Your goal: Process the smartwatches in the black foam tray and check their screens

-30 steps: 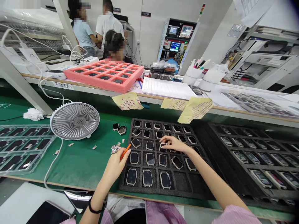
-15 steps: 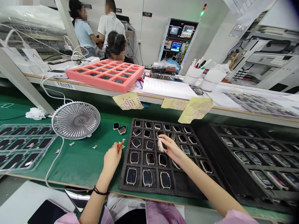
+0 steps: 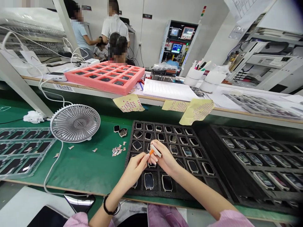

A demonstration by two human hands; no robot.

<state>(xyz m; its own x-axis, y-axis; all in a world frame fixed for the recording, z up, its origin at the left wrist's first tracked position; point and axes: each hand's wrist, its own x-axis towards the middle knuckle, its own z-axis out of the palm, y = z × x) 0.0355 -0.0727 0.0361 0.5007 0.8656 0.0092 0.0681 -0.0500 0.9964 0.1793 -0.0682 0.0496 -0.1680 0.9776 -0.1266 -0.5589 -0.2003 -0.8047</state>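
Observation:
My right hand (image 3: 163,157) grips a pale watch case (image 3: 156,150), tilted on edge above the black foam tray (image 3: 129,165). Close beside it, my left hand (image 3: 138,162) pinches a small orange tool (image 3: 151,152), whose tip is at the case. Watches with dark screens lie in the tray's compartments, such as one watch (image 3: 149,181) near the front. On the green mat left of the tray is a pile of small pale pieces (image 3: 118,150). Two watch parts (image 3: 122,132) lie behind that pile. My fingers partly hide the held case.
A round grey fan (image 3: 75,123) stands at the left beside a clear tray (image 3: 28,164) of dark screens. Another black tray (image 3: 236,176) of watches is at the right. A pink foam tray (image 3: 123,90) sits on the shelf. Several people are behind it.
My left hand has moved right with the orange tool, from the small pieces to the watch case. My right hand has brought the case slightly left and toward me. The two hands now meet.

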